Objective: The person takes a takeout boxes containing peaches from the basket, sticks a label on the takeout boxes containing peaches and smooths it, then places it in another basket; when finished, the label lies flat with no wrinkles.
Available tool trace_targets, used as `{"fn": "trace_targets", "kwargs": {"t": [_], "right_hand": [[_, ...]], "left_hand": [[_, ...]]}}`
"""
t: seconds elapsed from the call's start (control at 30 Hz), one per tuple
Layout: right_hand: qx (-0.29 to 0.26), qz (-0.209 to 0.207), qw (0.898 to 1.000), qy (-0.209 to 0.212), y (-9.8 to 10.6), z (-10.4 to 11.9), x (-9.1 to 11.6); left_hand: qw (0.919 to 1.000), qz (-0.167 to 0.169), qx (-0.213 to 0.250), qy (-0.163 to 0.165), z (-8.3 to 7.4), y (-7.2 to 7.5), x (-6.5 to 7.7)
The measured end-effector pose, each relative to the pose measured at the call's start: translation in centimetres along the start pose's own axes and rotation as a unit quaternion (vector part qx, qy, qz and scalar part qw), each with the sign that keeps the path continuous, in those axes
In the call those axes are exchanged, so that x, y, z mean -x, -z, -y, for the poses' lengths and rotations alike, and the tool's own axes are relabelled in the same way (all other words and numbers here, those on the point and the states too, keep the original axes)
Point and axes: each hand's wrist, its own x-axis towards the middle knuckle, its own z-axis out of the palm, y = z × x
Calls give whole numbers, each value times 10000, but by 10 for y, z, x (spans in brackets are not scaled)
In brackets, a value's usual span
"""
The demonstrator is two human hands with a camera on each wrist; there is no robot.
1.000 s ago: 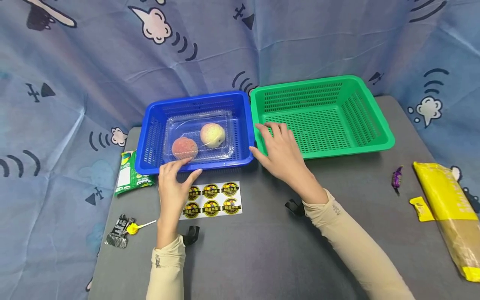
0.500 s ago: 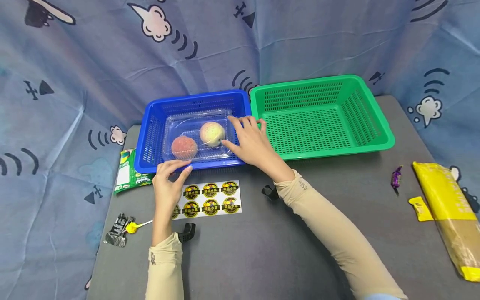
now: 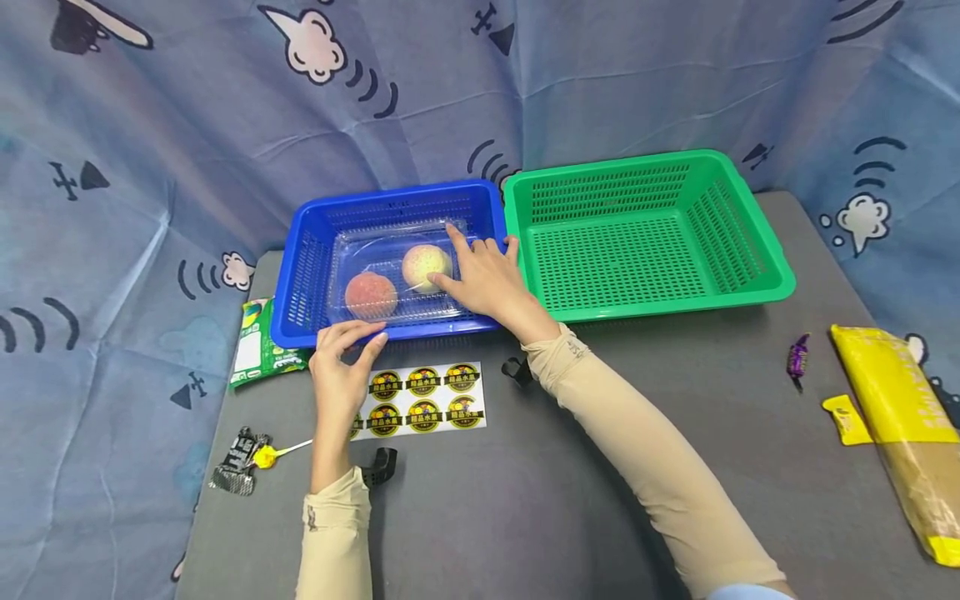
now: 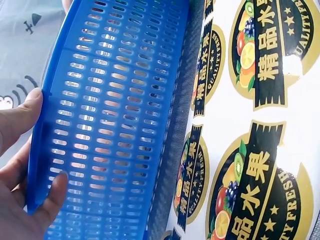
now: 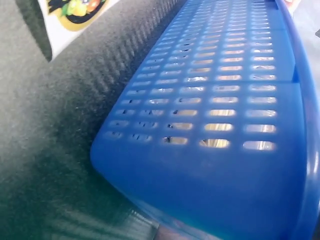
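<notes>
A blue plastic basket [image 3: 296, 250] holds a clear plastic clamshell box [image 3: 341, 254] with two peaches in it, a reddish peach [image 3: 371, 295] and a pale yellow-pink peach [image 3: 420, 265]. At the basket's front rim, my left hand [image 3: 337, 371] pinches the edge; the left wrist view shows fingers at the rim and a digit against the slotted outer wall. My right hand [image 3: 487, 279] reaches over the basket's right side with fingers spread above the box's right end, thumb over the paler peach. Contact with the box cannot be told. No right fingers show in the right wrist view.
A green basket [image 3: 652, 308] stands against the blue one's right. Before the blue basket lies a sticker sheet [image 3: 435, 400]. Left are a green packet [image 3: 258, 350], a black wrapper [image 3: 238, 458] and a yellow lollipop [image 3: 266, 456]. Right are a purple candy [image 3: 797, 362], yellow sachet [image 3: 847, 419] and yellow package [image 3: 900, 417].
My right hand has moved left from the green basket's edge to over the clear box and paler peach. My left hand has shifted slightly and stays at the blue basket's front rim.
</notes>
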Motion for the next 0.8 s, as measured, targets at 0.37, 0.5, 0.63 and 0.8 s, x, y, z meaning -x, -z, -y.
{"fn": "trace_targets", "kwargs": {"t": [0.37,0.5,0.63,0.8], "right_hand": [[-131,242,9994,-211,4,5,-3],[-316,223,9991,-177,6,5,-2],[-642,76,9979,-63,8,1,-1],[-1660,-184,9858,163,11,-4,3]], "left_hand": [[9999,-85,56,-120,1,-2,1],[9998,-120,52,-169,1,-2,1],[9997,-124,46,-199,2,-2,0],[9998,-140,70,-149,1,-3,1]]}}
